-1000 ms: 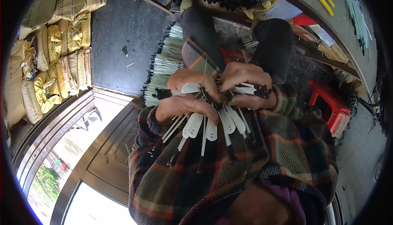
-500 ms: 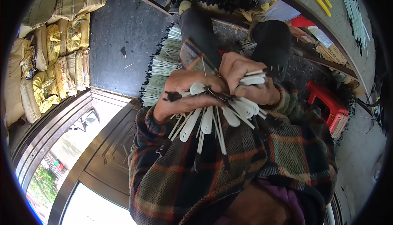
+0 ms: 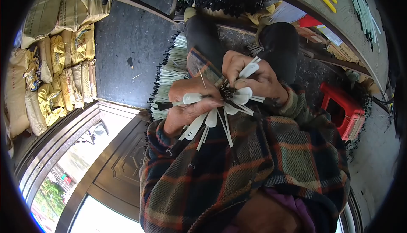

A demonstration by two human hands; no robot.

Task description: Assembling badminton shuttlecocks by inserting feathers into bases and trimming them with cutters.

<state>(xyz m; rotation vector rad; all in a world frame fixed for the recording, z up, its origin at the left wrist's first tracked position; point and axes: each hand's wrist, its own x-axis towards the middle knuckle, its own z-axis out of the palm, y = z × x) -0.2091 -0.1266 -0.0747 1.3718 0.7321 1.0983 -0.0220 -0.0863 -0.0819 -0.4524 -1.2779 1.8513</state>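
Far left of the frame: stacked yellow sacks [image 3: 55, 71], well apart from the work. Next to them a dark floor [image 3: 123, 42], bare but for a few scraps, and below it a carved door panel [image 3: 114, 169] at lower left.

Just left of centre: a pile of thin sticks [image 3: 169, 80] laid side by side on the floor, dark ends outward, near the left knee [image 3: 203, 33] and within easy reach.

Centre: left hand [image 3: 190, 105] curled closed, thumb and fingers pinching one white paddle-tipped stick [image 3: 191, 98] that lies level and points left, other paddles fanning down beneath the palm. Held between both hands, above the lap: the bunch of paddle sticks [image 3: 227, 93], dark stems meeting at one knot, white ends splayed like spokes.

Right of centre: right hand [image 3: 254, 78] closed round the far side of the bunch, fingers pressed together on several stems, two paddles poking up past the knuckles.

Judged from this: midway through gathering single pieces into one bunch, this one being seated or drawn at the knot. Called for next: a firm hold from the right hand so that the fan does not slip, and a clean line for the single stem through the crowded middle. In the way: the splayed paddles and the plaid cuffs [image 3: 292, 101].

Far right: a red stool [image 3: 343, 110], near yet clear of both hands.
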